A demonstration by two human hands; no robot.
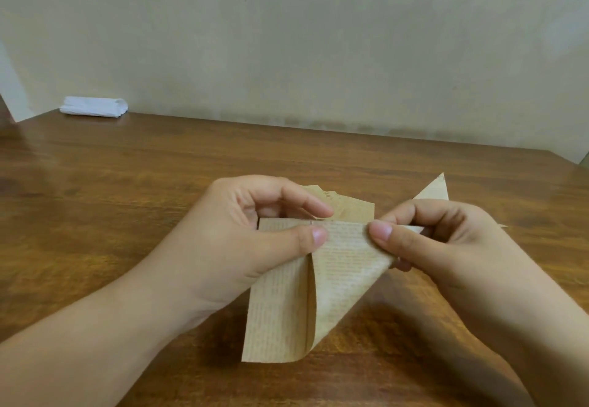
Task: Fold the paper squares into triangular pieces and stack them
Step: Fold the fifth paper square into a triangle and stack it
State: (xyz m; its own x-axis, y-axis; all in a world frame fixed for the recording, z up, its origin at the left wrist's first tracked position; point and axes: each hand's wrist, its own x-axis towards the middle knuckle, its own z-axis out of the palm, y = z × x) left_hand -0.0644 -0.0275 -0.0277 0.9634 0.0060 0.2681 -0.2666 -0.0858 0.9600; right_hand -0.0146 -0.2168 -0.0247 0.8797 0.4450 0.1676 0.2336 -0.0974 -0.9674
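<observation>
A printed tan paper [287, 304] is pinched by both hands, left hand [251, 231] and right hand [446, 241], above the desk [127, 199]. Further papers [350, 207] behind the hands are largely hidden; the print is illegible.

Two hands [255, 234], perhaps three papers [287, 304].

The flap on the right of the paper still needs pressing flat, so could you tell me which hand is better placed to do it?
Probably the right hand: it already pinches the curled flap at its top corner. The left hand pins the paper at the centre crease.
</observation>
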